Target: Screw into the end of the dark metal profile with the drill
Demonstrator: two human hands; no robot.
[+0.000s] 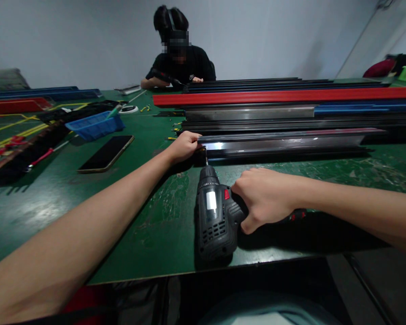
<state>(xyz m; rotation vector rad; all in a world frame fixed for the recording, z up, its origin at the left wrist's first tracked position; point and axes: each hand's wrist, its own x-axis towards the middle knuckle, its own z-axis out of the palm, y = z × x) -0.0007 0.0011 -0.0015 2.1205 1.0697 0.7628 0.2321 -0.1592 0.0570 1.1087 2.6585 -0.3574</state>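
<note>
Before me, at the near edge of a green table (pixel 149 243), the right hand (pixel 265 196) has its fingers wrapped about the handle of a black drill (pixel 216 225), turned on its side. The bit (pixel 207 159) points toward the far edge, at the left end of a metal channel (pixel 277 145), which the left hand (pixel 184 146) pinches there. A co-worker (pixel 192 63) bends at the far edge.

I hold 1 black drill (pixel 216 230) on its side, its bit (pixel 207 159) at the left end of a long, silvery, dark-edged profile (pixel 274 146) lying crosswise on the surface (pixel 162 225).
</note>
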